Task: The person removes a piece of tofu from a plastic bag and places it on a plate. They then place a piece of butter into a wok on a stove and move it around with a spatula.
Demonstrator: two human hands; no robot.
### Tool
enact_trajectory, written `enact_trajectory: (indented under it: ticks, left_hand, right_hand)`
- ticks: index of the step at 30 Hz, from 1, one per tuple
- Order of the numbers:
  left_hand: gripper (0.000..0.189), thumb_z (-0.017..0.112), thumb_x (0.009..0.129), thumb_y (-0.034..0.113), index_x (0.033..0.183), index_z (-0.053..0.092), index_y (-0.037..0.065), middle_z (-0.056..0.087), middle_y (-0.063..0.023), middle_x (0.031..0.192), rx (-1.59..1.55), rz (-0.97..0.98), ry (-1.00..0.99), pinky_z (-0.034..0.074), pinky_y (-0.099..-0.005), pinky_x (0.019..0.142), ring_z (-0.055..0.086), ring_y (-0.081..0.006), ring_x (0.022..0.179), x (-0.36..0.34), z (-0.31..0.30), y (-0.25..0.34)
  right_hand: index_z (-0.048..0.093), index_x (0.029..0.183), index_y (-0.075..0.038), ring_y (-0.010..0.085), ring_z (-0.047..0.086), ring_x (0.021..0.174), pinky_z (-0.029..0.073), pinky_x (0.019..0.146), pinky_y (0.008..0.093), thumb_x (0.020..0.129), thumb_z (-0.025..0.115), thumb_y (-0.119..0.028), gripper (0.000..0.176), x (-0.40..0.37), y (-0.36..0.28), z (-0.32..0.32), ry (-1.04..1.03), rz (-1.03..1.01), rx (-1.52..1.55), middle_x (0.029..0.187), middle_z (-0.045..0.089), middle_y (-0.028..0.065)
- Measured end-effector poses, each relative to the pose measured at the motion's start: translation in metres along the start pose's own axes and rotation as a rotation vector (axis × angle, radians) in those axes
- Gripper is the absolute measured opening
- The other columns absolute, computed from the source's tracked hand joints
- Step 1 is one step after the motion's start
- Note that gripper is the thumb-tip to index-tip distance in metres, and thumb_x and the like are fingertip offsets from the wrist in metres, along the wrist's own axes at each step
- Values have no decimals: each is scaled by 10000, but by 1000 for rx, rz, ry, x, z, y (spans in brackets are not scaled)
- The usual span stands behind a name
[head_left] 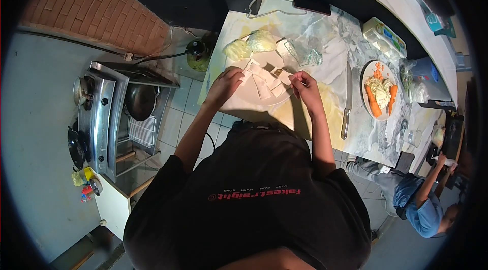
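Note:
A round pale plate near the counter's front edge holds several folded white wrappers. At its right side, a wrapper with brownish filling lies partly unfolded. My right hand pinches the right end of this filled wrapper between thumb and fingers. Over the plate's left rim, my left hand is closed, its fingertips on a white wrapper. Two clear bags with pale contents, one a plastic bag, rest just behind the plate.
To the right lie a long knife and a plate of carrots and shredded vegetables. A phone and an egg-like carton are at the back. A gas stove stands left; another person is at right.

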State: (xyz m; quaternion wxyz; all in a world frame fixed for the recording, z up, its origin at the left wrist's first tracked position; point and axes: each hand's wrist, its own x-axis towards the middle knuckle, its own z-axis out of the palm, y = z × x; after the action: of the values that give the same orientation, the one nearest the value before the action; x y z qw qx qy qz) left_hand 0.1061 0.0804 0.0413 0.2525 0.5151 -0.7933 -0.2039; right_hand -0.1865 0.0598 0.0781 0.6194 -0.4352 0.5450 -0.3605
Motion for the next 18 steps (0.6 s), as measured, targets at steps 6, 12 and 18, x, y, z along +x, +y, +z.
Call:
enact_trajectory:
  ticks: [6, 12, 18]
  left_hand:
    - [437, 709, 819, 150, 1199, 538, 19, 587, -159, 1155, -27, -130, 125, 471, -407, 936, 568, -357, 1087, 4, 0, 24]
    - [550, 724, 788, 149, 1267, 483, 29, 547, -193, 1188, 84, -254, 51, 453, -423, 952, 515, -374, 1140, 11, 23, 22]
    - [465, 647, 787, 59, 1225, 497, 30, 618, -173, 1020, -119, -324, 21, 508, -429, 832, 611, -371, 947, 8, 16, 7]
  right_hand:
    - [601, 876, -68, 30, 450, 544, 343, 481, 201, 938, 617, -157, 110, 0, 0, 0, -11, -2, 11, 684, 559, -35]
    - [594, 873, -64, 28, 448, 545, 339, 482, 200, 940, 614, -149, 111, -2, -1, 3, -28, 16, 16, 687, 559, -34]
    - [592, 872, -57, 28, 441, 531, 335, 474, 202, 941, 610, -138, 108, -2, -3, 3, -30, 7, 31, 683, 560, -31]
